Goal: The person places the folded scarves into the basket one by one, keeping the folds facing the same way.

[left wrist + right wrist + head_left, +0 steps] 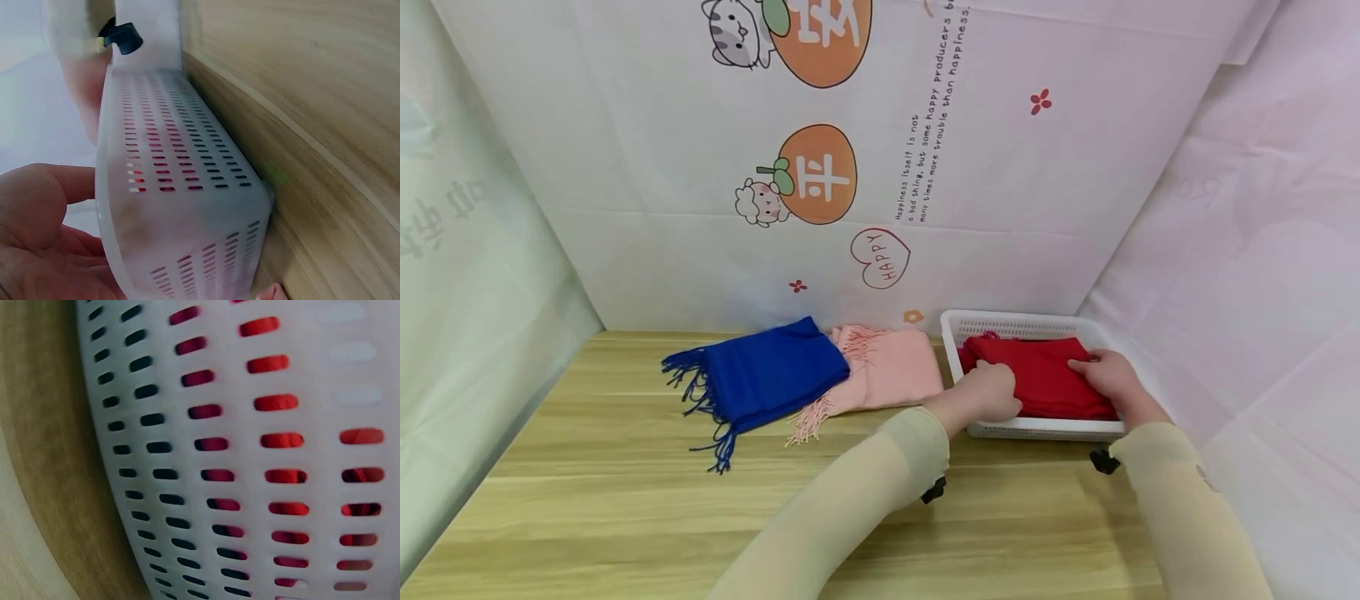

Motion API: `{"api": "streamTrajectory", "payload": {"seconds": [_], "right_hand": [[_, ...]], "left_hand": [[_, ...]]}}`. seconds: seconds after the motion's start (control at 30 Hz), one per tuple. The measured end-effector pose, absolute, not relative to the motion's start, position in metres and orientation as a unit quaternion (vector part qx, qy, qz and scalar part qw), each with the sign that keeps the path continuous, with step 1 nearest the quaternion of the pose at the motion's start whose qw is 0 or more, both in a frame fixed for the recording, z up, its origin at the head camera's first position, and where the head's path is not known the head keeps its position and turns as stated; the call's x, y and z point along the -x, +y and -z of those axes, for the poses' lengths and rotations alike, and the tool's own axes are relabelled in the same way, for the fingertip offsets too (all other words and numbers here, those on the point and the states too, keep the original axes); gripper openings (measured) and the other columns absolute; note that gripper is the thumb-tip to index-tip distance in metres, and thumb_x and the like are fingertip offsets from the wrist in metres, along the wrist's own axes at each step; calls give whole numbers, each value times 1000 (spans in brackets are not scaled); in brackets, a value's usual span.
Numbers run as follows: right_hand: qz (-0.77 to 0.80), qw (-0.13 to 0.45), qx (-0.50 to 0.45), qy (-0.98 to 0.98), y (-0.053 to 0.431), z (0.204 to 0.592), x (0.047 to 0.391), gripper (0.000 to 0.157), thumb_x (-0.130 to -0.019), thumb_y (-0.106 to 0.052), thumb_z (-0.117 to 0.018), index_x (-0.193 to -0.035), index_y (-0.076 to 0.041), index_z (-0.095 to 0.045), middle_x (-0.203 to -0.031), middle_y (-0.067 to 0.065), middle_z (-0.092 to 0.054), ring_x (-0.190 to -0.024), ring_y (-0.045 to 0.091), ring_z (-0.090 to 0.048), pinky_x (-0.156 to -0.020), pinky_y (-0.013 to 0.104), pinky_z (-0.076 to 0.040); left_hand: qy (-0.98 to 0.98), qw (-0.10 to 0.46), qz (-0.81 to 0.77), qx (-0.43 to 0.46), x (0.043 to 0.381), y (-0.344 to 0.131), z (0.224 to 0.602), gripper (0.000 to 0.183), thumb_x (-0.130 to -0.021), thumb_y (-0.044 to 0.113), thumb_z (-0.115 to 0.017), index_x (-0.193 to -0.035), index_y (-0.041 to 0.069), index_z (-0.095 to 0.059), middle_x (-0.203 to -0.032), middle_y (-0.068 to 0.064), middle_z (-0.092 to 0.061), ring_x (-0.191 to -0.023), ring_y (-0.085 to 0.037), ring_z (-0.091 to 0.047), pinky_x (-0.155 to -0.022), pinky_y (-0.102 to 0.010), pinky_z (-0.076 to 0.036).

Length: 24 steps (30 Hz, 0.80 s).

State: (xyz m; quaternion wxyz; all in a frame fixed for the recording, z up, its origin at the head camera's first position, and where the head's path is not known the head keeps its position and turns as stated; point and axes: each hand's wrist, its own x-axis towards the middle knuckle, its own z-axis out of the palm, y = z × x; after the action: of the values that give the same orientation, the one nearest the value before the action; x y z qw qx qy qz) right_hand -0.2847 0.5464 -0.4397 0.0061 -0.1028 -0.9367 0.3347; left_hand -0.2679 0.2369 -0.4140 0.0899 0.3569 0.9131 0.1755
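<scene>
A folded red scarf (1045, 375) lies inside the white perforated basket (1000, 432), over a magenta cloth (967, 357) that shows at its left edge. My left hand (988, 392) grips the scarf's left side, fingers curled. At the opposite side my right hand (1112, 379) pinches the scarf's edge, thumb on top. In the left wrist view the left hand (37, 231) reaches over the basket's rim, its fingertips hidden behind the wall. Red and magenta cloth shows through the slots of the basket wall (237, 462) in the right wrist view; the right hand is out of that frame.
Left of the basket lies a folded pink scarf (898, 367) with fringe. A folded blue scarf (775, 367) with fringe overlaps its left part. All stand on a wooden table (625, 517) against a printed white backdrop (662, 167), with white cloth at both sides.
</scene>
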Motion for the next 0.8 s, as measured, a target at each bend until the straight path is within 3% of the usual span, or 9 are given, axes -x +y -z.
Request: {"api": "streamTrajectory", "payload": {"seconds": [0.1,0.2,0.47,0.6,0.7,0.8], "right_hand": [[-294,16,89,-952,545,441,286,73,-115,-34,-58,-157,22,-40,-157,46,-42,-136,59,-49,-114,67,-43],[-278,15,87,-956,546,442,287,73,-115,-34,-58,-158,21,-39,-156,46,-43,-137,60,-49,-115,68,-42],[-273,12,90,-958,542,436,283,73,-115,-33,-58,-158,21,-36,-153,47,-45,-136,62,-49,-115,69,-41],[-267,10,90,-959,541,436,282,74,-114,-35,-59,-157,21,-36,-153,47,-45,-137,61,-48,-115,69,-41],[-267,12,90,-960,542,437,282,73,-115,-35,-59,-157,20,-37,-152,47,-46,-137,61,-49,-116,69,-41],[-264,15,87,-960,542,437,282,72,-114,-35,-59,-156,20,-38,-151,47,-47,-136,61,-49,-115,70,-42]], "left_hand": [[917,94,-144,-360,276,247,426,47,-110,33,-59,-67,16,-64,-70,1,-68,-143,-38,-57,-112,-39,-53],[919,101,-127,-360,284,256,437,50,-110,35,-57,-64,17,-63,-66,2,-67,-148,-40,-52,-117,-41,-49],[919,77,-162,-352,248,226,403,52,-112,35,-61,-64,16,-60,-67,-1,-66,-151,-42,-49,-121,-43,-45],[916,69,-166,-359,242,220,399,51,-112,34,-61,-64,16,-57,-70,0,-66,-129,-30,-62,-101,-35,-53],[916,66,-166,-359,242,219,399,49,-111,34,-62,-66,16,-59,-74,0,-64,-104,-21,-62,-82,-32,-51],[917,62,-165,-358,241,217,400,47,-111,35,-63,-68,15,-63,-76,1,-64,-98,-17,-58,-79,-31,-49]]}}
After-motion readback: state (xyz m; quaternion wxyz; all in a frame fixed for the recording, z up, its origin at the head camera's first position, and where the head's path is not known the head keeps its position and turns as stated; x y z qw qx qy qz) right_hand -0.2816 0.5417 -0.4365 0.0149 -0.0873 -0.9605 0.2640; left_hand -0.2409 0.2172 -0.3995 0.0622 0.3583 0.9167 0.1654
